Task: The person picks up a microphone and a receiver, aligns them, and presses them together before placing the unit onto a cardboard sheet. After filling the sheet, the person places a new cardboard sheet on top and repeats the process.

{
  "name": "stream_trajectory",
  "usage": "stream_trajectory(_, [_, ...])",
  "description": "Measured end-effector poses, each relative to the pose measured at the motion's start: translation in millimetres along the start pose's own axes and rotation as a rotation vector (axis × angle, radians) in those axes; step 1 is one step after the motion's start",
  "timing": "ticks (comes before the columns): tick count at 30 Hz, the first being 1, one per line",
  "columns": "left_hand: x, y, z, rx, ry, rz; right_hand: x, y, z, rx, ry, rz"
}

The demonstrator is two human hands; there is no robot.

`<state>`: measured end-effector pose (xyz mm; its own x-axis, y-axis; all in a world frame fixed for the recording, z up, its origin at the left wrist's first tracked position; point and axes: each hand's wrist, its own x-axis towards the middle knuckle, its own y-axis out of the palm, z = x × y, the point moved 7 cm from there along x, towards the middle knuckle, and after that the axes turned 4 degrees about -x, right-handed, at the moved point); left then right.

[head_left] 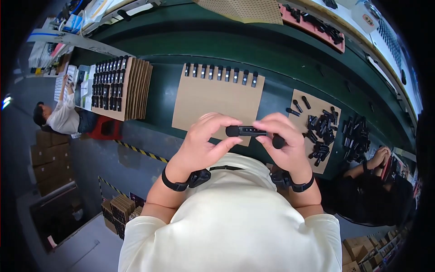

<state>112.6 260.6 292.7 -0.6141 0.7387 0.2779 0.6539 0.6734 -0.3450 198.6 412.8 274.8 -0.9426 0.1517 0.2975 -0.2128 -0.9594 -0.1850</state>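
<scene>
Both my hands hold a small black microphone [248, 131] level in front of me, its round foam-like head to the left. My left hand [201, 139] pinches the head end between thumb and fingers. Thumb and fingertips of my right hand [288, 141] close on the opposite end. A second round black head [278, 141] shows in the right palm; the rest of that piece is hidden by the fingers. Beyond my hands lies a cardboard sheet [213, 102], with a row of similar microphones [219, 73] standing along its far edge.
Loose microphones [322, 129] lie heaped on another cardboard piece at right, with a further heap [356, 138] beside it. Left, stacked cardboard sheets [138, 90] carry rows of microphones. A pink tray [317, 29] sits at the back. Co-workers [63, 109] are at both sides.
</scene>
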Motion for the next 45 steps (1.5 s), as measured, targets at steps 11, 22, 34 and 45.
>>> stream_trajectory(11, [-7, -36, -3, -0.022, 0.148, 0.055, 4, 37, 26, -0.196, -0.097, -0.105])
stream_trajectory(22, [-16, -107, 15, -0.057, 0.311, 0.081, 36, 106, 38, -0.226, -0.03, -0.159])
stream_trajectory(34, [-28, -159, 101, -0.739, -0.218, 0.175, 70, 171, 37, -0.328, 0.004, -0.234])
stream_trajectory(45, [-29, -192, 257, -0.416, -0.527, 0.046, 36, 183, -44, -0.187, 0.356, -0.436])
